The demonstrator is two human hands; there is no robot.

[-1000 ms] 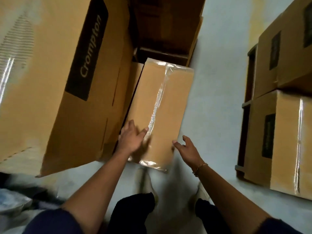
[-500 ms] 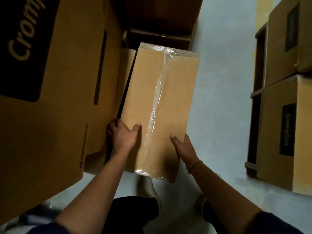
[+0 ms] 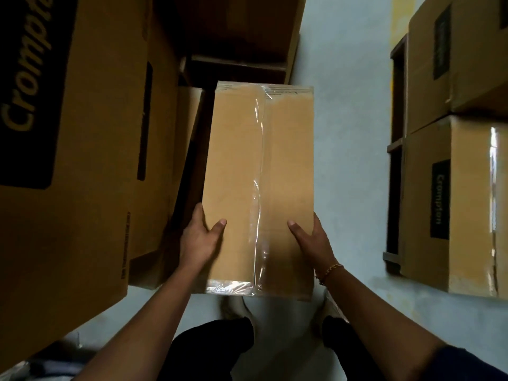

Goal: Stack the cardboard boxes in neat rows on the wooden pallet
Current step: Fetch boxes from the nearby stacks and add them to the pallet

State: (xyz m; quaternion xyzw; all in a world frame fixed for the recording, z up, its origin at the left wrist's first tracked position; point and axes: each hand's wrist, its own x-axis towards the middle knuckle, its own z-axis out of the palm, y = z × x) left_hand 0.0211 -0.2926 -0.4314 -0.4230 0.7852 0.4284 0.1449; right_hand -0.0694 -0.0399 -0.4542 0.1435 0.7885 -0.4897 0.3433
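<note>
- The cardboard box is a long, flat-faced rectangular carton of smooth tan board. It is held above the pale floor between two groups of cartons, with its near end over the person's shoes.
- We see a strip of glossy clear tape running lengthwise down the middle of its top face. The tape is wrinkled and glints at the near end. The box is sealed, so we cannot tell what it holds.
- The left hand grasps the box's left edge near the close end, thumb flat on top and fingers curled round the side.
- The right hand grasps the right edge the same way, with a thin gold-coloured bracelet at the wrist.
- To the left stand larger cartons of matte brown board. One bears a black panel with pale lettering, and all that we see are closed.
- To the right, two taped cartons sit one on the other, each with a black label, against the dark slats of the wooden pallet.
- The floor looks smooth and bluish grey.
</note>
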